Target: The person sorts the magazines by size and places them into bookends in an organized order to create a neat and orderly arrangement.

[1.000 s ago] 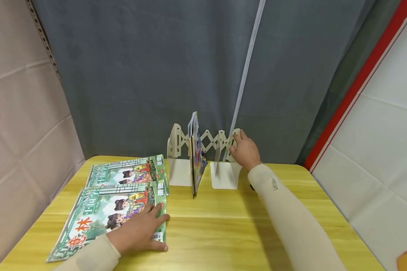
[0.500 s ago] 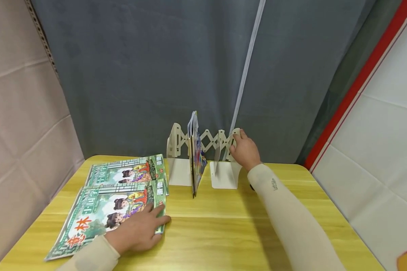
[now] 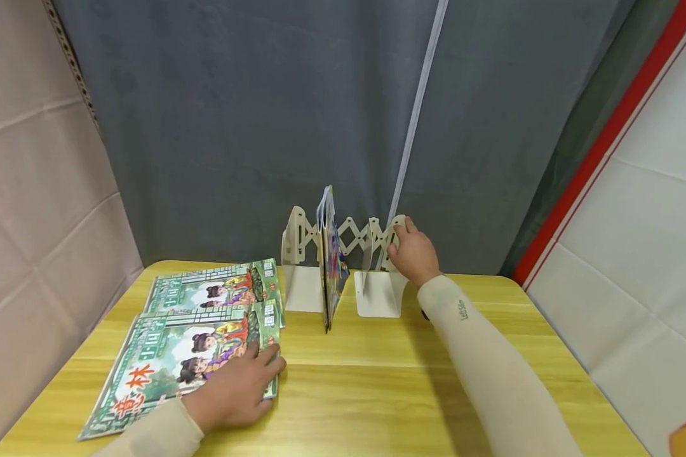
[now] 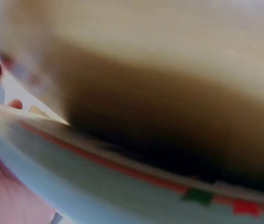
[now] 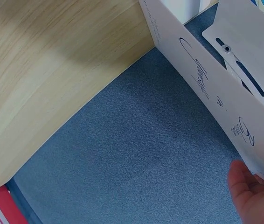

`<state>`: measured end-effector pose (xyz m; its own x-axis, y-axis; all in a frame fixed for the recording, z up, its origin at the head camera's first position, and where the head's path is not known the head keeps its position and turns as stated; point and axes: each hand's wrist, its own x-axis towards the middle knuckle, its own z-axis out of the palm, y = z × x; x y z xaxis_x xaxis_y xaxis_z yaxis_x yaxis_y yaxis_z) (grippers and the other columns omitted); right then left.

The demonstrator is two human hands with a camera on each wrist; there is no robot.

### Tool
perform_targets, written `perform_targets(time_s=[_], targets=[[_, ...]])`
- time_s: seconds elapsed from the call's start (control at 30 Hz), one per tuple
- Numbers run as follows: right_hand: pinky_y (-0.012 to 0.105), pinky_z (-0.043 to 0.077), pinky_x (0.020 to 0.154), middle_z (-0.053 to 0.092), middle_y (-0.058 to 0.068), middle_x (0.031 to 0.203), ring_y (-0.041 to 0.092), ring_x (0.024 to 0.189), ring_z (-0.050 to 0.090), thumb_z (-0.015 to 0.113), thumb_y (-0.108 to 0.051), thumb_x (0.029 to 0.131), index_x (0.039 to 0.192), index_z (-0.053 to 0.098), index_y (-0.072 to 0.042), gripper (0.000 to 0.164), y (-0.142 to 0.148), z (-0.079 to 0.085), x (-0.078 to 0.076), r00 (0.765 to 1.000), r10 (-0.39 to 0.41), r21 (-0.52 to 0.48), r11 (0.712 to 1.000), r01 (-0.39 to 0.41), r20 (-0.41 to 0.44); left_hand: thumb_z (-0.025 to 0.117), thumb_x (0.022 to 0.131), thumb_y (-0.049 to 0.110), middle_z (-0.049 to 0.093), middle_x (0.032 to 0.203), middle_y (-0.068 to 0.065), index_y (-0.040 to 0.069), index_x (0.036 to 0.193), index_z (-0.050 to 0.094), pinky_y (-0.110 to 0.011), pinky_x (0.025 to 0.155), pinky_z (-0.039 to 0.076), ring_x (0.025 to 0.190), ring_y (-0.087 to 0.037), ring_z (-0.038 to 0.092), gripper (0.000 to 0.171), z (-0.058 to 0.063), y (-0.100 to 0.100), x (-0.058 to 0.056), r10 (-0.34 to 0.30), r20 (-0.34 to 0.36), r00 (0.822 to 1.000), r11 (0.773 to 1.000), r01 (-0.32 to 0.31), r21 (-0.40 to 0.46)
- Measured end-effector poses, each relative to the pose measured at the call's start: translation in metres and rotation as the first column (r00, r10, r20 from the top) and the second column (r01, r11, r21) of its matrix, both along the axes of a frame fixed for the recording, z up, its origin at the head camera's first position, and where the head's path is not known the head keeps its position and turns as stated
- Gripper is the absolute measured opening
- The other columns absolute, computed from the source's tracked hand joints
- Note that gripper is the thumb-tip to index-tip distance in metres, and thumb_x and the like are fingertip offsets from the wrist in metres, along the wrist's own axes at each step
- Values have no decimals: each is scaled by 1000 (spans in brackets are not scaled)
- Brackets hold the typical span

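Note:
In the head view, two matching green illustrated magazines lie at left on the wooden table (image 3: 366,393). My left hand (image 3: 234,387) grips the front magazine (image 3: 166,362) by its right edge, fingers over the cover and thumb tucked in at the edge. The rear magazine (image 3: 214,289) lies partly beneath it. The left wrist view shows a blurred magazine edge (image 4: 99,168) close up beside the hand. My right hand (image 3: 416,254) holds the top of the right end plate of a white expandable book rack (image 3: 379,298); the right wrist view shows fingertips (image 5: 239,179) at that plate's edge.
A thin upright booklet (image 3: 330,266) stands in the rack's left part, right of its left end plate (image 3: 293,238). Behind the table hangs a dark grey curtain (image 3: 251,127). Pale cloth walls close off both sides.
My left hand's thumb has drawn in from spread out on the right to the front magazine's edge. The right hand stays on the rack.

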<state>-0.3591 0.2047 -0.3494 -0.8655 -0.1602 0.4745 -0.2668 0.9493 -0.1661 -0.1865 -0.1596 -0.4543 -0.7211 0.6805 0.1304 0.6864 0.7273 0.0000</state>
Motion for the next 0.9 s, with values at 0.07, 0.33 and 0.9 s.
perform_targets(time_s=[0.07, 0.33, 0.9], targets=[[57, 49, 91, 39, 28, 150, 49, 101, 61, 57, -17, 95, 136, 57, 1, 45, 0, 1, 0, 1000, 0, 1, 1000, 0, -2, 68, 81, 32, 50, 134, -20, 10, 114, 52, -57, 73, 56, 114, -55, 51, 43, -1, 2, 1, 12, -17, 1000, 1000, -12, -20], [56, 49, 91, 39, 29, 150, 48, 101, 61, 56, -17, 95, 135, 58, 1, 44, 1, -1, -1, 1000, 4, 5, 1000, -4, -13, 62, 84, 25, 46, 137, -25, 7, 111, 47, -58, 75, 55, 115, -55, 51, 35, 0, 7, 3, 52, -41, 998, 997, -55, -53], [55, 49, 92, 40, 28, 150, 47, 102, 62, 56, -16, 95, 134, 58, 1, 42, 0, 1, 0, 1000, -1, -3, 1000, 1, -10, 63, 83, 28, 47, 139, -22, 11, 112, 48, -65, 95, 44, 115, -46, 55, 37, 15, 3, 9, 66, -123, 990, 995, -74, -61]])
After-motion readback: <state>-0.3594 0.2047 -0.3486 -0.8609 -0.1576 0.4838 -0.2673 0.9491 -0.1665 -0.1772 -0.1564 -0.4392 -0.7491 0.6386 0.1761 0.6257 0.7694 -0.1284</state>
